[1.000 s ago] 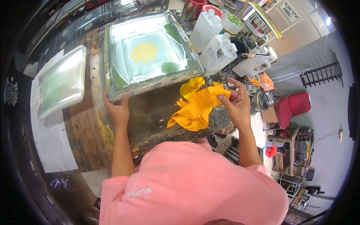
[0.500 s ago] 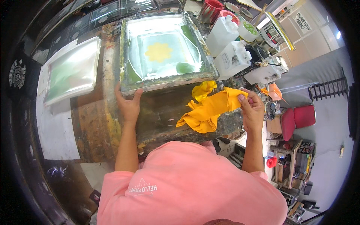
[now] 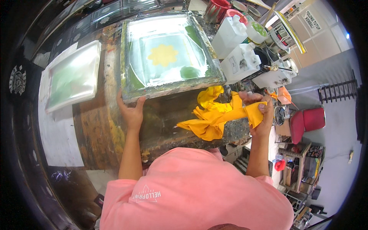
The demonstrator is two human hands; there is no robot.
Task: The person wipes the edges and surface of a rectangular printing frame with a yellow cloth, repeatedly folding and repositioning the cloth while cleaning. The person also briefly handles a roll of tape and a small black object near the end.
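A wooden-framed printing screen lies on a stained work table, its mesh showing a yellow flower shape and green ink patches. My left hand grips the near left corner of the frame. A crumpled yellow cloth lies on the table's right part. My right hand is closed on the cloth's right end at the table's edge, pulling it taut.
A second white-meshed screen rests on white paper at the left. White plastic jugs, a red cup and ink tubs crowd the far right of the table. A red stool and low shelves stand on the floor at the right.
My right hand has drawn the yellow cloth's end further right, stretching it out. My left hand stays on the frame's corner. The view has shifted slightly.
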